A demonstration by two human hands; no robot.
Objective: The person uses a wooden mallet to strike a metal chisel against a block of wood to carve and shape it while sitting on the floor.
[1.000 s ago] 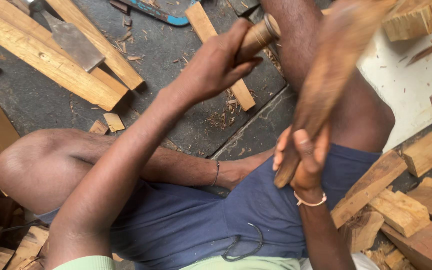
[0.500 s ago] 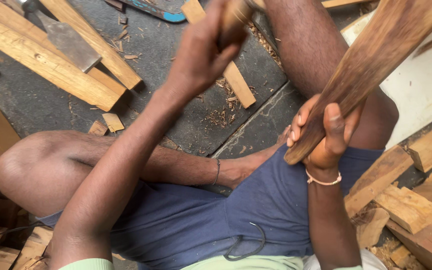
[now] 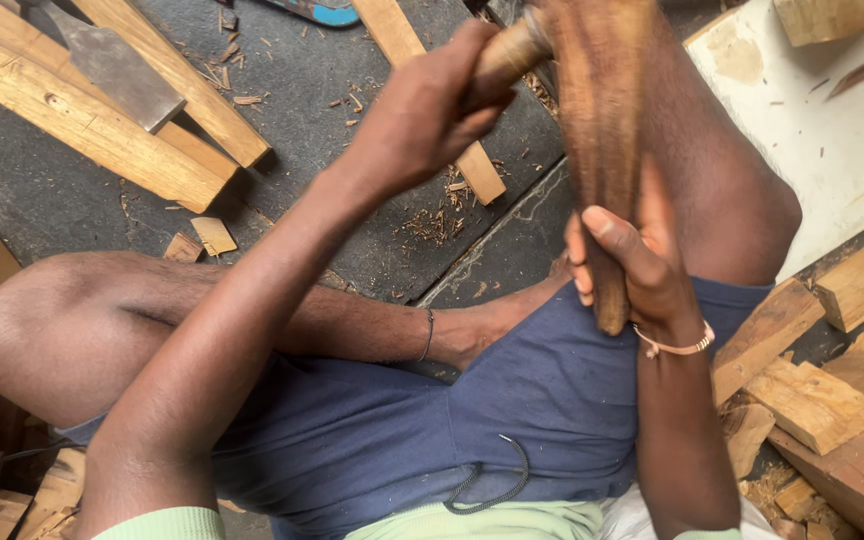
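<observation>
The left hand [image 3: 422, 115] has its grip closed around a wooden tool handle [image 3: 512, 48]. The right hand [image 3: 637, 265] grips the lower end of a dark wooden piece [image 3: 597, 120], upright above the knees. Planks [image 3: 82, 120] lie on the floor [image 3: 332, 120].

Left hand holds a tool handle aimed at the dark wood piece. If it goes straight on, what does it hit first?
Most likely the wood piece held by the right hand. The left hand grips the handle, whose far end already reaches the wood; depth is unclear.
</observation>
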